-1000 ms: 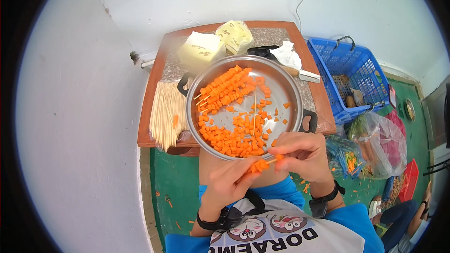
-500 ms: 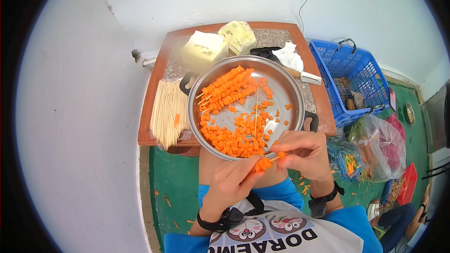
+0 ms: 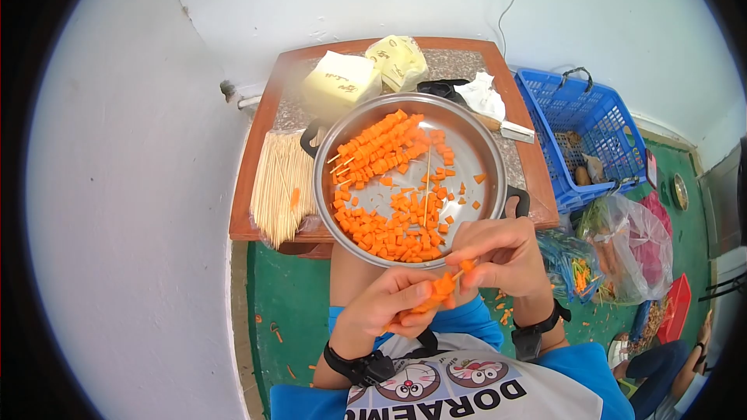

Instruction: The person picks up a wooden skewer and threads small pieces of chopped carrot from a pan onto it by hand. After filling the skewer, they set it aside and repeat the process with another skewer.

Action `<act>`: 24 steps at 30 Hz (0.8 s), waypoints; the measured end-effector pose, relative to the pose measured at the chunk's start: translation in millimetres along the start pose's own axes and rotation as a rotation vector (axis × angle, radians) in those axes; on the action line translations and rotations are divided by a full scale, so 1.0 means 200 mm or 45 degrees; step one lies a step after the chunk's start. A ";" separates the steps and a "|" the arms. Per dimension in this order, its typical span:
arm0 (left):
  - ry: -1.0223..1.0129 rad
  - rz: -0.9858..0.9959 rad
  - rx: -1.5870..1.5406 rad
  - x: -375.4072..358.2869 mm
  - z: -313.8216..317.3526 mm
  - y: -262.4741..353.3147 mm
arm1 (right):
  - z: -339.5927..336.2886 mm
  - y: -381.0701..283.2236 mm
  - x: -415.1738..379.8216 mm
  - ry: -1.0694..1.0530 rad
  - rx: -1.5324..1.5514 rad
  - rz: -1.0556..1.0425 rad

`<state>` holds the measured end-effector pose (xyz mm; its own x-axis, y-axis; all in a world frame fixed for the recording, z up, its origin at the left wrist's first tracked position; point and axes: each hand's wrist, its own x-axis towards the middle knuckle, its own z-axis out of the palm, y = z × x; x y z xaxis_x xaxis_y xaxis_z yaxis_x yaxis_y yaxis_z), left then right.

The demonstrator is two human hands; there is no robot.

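A plain indoor room used for preparing food, with supplies kept on the floor.
Carrot cubes [image 3: 389,229] fill much of a wide metal pan [image 3: 469,157] on a wood-edged table [image 3: 451,43], with a bundle of thin wooden sticks [image 3: 278,187] beside it; pale bare walls [image 3: 350,0] close in behind, and the green floor [image 3: 292,303] is strewn with orange scraps [image 3: 276,332] and crowded at the right by a blue crate [image 3: 580,196], a clear plastic bag [image 3: 657,264] and a red tray [image 3: 678,307] (whether home or small eatery, I cannot tell).
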<state>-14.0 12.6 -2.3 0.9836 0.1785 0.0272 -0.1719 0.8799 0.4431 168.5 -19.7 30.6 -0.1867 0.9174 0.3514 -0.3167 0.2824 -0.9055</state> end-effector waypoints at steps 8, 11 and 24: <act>0.924 0.776 1.852 -0.01 0.09 0.00 | 0.01 -0.01 0.00 0.178 -0.223 0.033; 0.906 0.984 2.070 0.01 0.08 0.02 | 0.06 -0.01 0.01 0.378 -0.344 -0.011; 0.910 1.147 2.453 0.03 0.05 -0.01 | 0.07 0.00 -0.01 0.394 0.125 0.157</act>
<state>-7.6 7.9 5.6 0.4510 0.6324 0.6298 0.2549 -0.7675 0.5881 156.1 -25.5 32.3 0.0568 0.9887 0.1385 -0.3997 0.1496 -0.9043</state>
